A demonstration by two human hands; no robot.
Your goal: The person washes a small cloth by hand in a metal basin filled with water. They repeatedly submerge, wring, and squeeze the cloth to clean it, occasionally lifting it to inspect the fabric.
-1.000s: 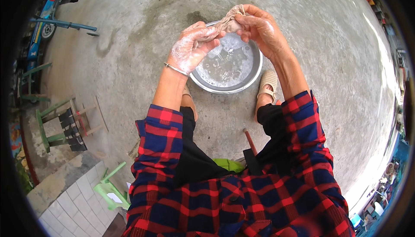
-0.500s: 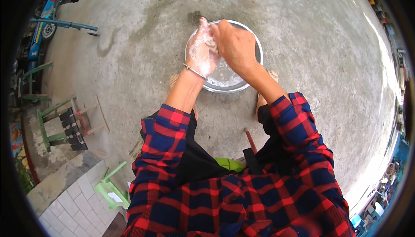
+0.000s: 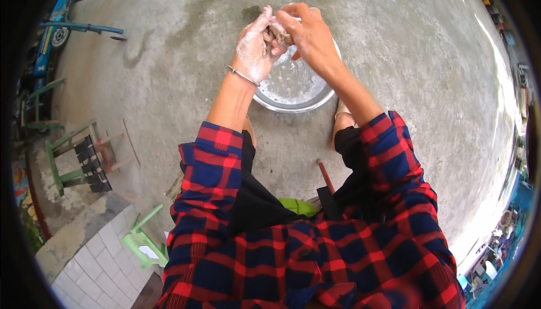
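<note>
Above the far part of a round metal basin [image 3: 290, 107], both hands are closed on a wadded, grey-beige wet cloth [image 3: 277, 34]. My left hand [image 3: 251, 51], coated in white suds and wearing a metal bangle, cups the cloth with its thumb pointing up and away. From the other side my right hand [image 3: 315, 39] grips the cloth with bent fingers, partly hiding it. Soapy water with bubbles [image 3: 290, 80] lies in the basin below.
The basin stands on a concrete floor [image 3: 406, 55] beyond my legs. A reddish stick [image 3: 325, 176] and some bright green material [image 3: 298, 207] show between my thighs. At left are a green-framed folding stool [image 3: 93, 165], a light green plastic stool [image 3: 145, 247] and a blue wheeled vehicle [image 3: 53, 38].
Both hands have moved slightly up and away, still together on the cloth. The right fingers have opened a little, and more of the cloth and the water now shows.
</note>
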